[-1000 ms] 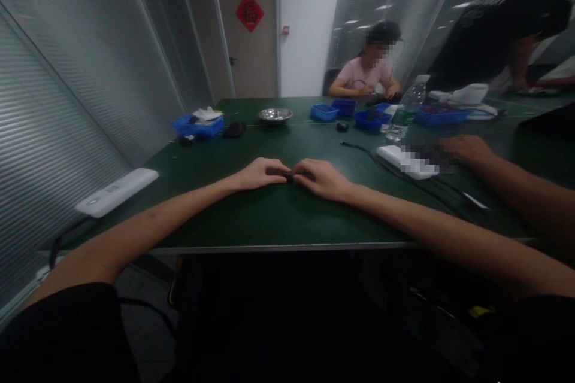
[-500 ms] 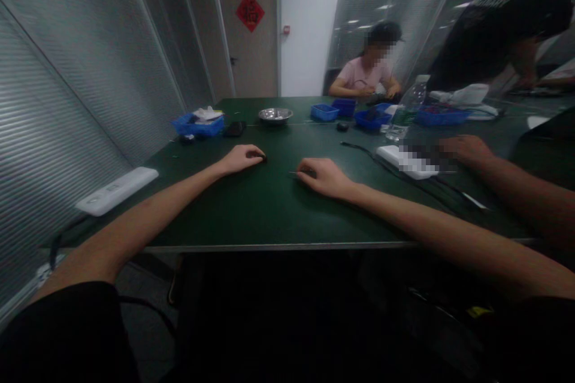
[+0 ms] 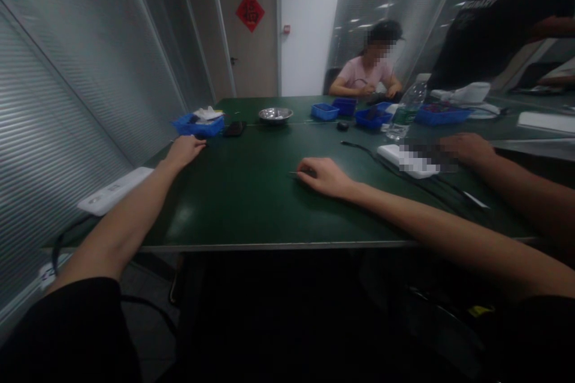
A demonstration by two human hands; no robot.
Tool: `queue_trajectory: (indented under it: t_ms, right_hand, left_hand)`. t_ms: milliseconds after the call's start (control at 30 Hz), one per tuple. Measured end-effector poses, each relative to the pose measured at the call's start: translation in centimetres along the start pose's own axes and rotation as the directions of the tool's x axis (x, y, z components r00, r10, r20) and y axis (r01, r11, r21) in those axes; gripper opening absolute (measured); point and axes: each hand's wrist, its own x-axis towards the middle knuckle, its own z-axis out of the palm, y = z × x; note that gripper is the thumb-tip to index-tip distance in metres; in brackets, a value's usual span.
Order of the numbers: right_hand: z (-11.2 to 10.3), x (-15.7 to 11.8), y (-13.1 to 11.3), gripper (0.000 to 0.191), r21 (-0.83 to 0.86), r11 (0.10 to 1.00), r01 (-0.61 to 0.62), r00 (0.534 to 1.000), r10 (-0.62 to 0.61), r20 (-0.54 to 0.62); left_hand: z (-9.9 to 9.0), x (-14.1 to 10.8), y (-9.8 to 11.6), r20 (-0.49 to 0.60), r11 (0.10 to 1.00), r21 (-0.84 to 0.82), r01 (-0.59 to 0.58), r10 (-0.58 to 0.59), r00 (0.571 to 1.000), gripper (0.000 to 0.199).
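My left hand (image 3: 183,151) is closed at the left of the green table, just in front of a blue basket (image 3: 197,125) holding white crumpled material. Its fingertips are pressed together, with something small and dark at them that I cannot make out. A black phone-like object (image 3: 235,128) lies to the right of that hand. My right hand (image 3: 326,177) rests on the table right of the middle, fingers curled around a thin tool. Only the tool's slim, light tip (image 3: 291,173) sticks out to the left; the rest is hidden in the hand.
A round metal dish (image 3: 275,115) stands farther back. Blue trays (image 3: 324,111), a water bottle (image 3: 408,109) and a white power strip (image 3: 390,155) with cables are to the right. Another power strip (image 3: 114,192) lies left. A co-worker's arm (image 3: 512,173) reaches in at right; two people are beyond.
My left hand has moved left and slightly away, from the middle of the table to the blue basket. The right hand stays in place. The standing person at the right has shifted.
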Motion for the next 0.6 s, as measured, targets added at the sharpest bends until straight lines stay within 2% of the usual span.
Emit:
queue_trajectory:
  t_ms: [167,333,400,500,600]
  right_hand:
    - [0.0,0.0,0.0,0.019,-0.006,1.0,0.002,1.0,-0.002,-0.006]
    - [-0.1,0.0,-0.1,0.019,-0.003,1.0,0.004,1.0,-0.004,-0.001]
    - [-0.1,0.0,-0.1,0.02,-0.004,1.0,0.005,1.0,-0.005,0.005]
    - [-0.1,0.0,-0.1,0.02,-0.007,1.0,0.006,1.0,-0.006,0.004]
    - [0.0,0.0,0.0,0.019,-0.008,1.0,0.012,1.0,-0.012,-0.002]
  left_hand:
    - [-0.2,0.2,0.8,-0.031,0.998,-0.061,-0.011,0.009,0.999,0.04]
    - [-0.6,0.7,1.0,-0.043,0.973,-0.222,0.06,-0.071,0.997,0.028]
    - [-0.6,0.8,1.7,-0.052,0.957,-0.285,0.05,-0.067,0.996,0.025]
    - [-0.5,0.8,4.4,-0.069,0.916,-0.4,-0.045,0.019,0.997,0.023]
    - [-0.2,0.7,9.2,-0.103,0.816,-0.534,-0.22,0.195,0.975,0.025]
